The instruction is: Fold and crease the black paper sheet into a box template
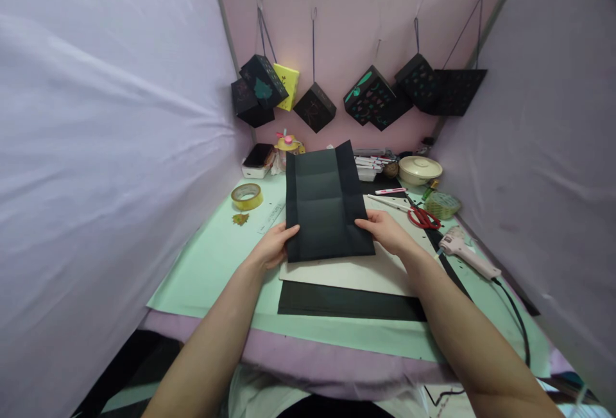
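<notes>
A sheet of black paper (320, 206) with crease lines and folded-up side flaps is held up above the table, tilted toward me. My left hand (275, 246) grips its lower left edge, thumb on the front and fingers behind. On the right edge my right hand (382, 230) pinches the flap the same way. Beneath the paper lies a white board (337, 273), which rests on more black sheets (346, 302). Red-handled scissors (423, 217) lie just beyond my right hand.
A glue gun (466, 252) with a cord lies at the right. Yellow tape (247, 196) sits at the left, near a small leaf-like piece (240, 219). At the back stand a phone on a box (255, 171), pens (373, 163) and a lidded bowl (419, 169). Decorated black boxes (315, 108) hang above.
</notes>
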Demonstrator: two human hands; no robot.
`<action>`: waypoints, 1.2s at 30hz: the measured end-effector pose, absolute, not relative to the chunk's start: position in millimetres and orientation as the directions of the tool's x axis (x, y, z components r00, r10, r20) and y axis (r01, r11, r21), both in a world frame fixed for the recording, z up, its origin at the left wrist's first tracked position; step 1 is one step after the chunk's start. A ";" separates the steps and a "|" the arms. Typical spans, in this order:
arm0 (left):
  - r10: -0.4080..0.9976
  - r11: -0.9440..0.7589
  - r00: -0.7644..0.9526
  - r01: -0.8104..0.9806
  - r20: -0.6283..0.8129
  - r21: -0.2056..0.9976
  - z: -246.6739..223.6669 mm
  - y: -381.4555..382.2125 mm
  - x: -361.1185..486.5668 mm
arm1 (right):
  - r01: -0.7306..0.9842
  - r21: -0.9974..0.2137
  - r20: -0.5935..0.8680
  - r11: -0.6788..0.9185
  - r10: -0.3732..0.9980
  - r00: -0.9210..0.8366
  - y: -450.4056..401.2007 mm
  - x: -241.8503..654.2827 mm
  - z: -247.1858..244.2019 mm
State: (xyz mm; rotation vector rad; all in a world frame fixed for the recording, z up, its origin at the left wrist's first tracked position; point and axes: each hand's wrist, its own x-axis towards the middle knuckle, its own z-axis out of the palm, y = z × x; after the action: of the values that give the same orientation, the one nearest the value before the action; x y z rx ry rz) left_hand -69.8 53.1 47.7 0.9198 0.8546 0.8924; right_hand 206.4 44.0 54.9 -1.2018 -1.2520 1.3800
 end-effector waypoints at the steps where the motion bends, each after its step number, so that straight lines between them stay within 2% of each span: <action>1: 0.904 0.323 0.369 -0.254 -0.217 0.912 46.9 54.0 -70.3 | -0.007 -0.996 -0.091 -0.092 0.987 -0.134 43.7 206.8 55.4; 14: 0.913 0.295 0.363 -0.276 -0.185 0.915 43.6 59.6 -74.2 | -0.042 -0.985 -0.160 -0.167 0.977 -0.138 44.7 212.7 56.4; 24: 0.885 0.339 0.416 -0.270 -0.209 0.901 45.7 59.8 -77.9 | -0.146 -0.963 -0.194 -0.226 0.960 -0.204 42.7 215.2 60.2; 31: 0.883 0.345 0.420 -0.275 -0.211 0.897 43.6 60.7 -79.5 | -0.122 -0.959 -0.227 -0.256 0.950 -0.214 41.7 216.8 61.6; 36: 0.859 0.358 0.462 -0.233 -0.221 0.904 45.8 58.0 -82.5 | -0.116 -0.973 -0.181 -0.201 0.970 -0.164 41.6 221.4 66.5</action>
State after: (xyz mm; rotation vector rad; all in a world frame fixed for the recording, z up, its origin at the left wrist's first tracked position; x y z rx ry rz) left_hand -82.5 58.0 45.8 0.9431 0.7992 0.8101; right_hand 221.4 41.6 66.5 -1.1716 -1.1224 1.5248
